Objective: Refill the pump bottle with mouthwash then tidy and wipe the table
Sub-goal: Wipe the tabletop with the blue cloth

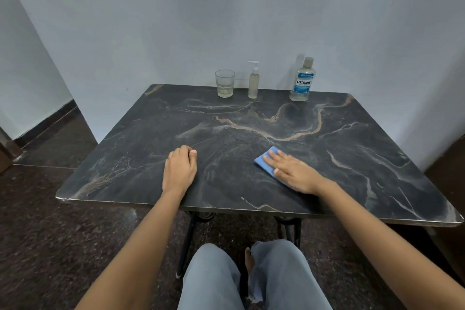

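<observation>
A slim pump bottle (253,82) holding pale liquid stands upright at the back edge of the dark marble table (251,138). To its right stands a mouthwash bottle (302,80) with a blue label and its cap on. My right hand (293,171) lies flat with straight fingers, pressing a folded blue cloth (266,160) onto the tabletop near the front right. My left hand (180,167) rests on the table near the front left, fingers curled under, holding nothing.
A clear glass (224,83) with a little pale liquid stands left of the pump bottle. White walls close in behind and on the right. The table's front edge is just above my knees. Dark floor lies to the left.
</observation>
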`<action>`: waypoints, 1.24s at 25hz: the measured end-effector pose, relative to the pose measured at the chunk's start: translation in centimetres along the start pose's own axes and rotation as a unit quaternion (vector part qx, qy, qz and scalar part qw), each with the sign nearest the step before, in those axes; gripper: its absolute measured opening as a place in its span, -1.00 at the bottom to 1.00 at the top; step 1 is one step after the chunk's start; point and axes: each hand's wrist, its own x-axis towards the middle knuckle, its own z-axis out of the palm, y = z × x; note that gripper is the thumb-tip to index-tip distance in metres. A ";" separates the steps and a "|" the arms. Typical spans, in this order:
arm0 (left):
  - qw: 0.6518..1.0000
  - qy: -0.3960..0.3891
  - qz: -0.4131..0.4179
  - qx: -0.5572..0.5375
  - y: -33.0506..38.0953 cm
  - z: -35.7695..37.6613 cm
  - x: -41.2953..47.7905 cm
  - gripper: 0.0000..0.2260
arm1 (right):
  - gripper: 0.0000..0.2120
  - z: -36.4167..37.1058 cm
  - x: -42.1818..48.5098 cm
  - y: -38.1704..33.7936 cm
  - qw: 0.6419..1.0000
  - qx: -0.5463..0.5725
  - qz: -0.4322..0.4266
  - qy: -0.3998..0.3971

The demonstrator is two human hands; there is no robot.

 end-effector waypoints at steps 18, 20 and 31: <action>0.999 0.016 -0.011 -0.030 -0.6 0.3 0.3 -0.74 | -0.54 -0.7 0.3 1.4 1.000 -0.008 0.024 0.001; 0.999 0.020 -0.019 -0.039 -0.8 0.4 0.4 -0.73 | -0.53 -1.2 3.5 2.3 0.996 -0.003 0.086 0.005; 0.991 0.060 -0.077 -0.091 -1.1 0.4 1.2 -0.73 | -0.51 0.6 13.9 -11.8 0.999 -0.017 -0.006 -0.030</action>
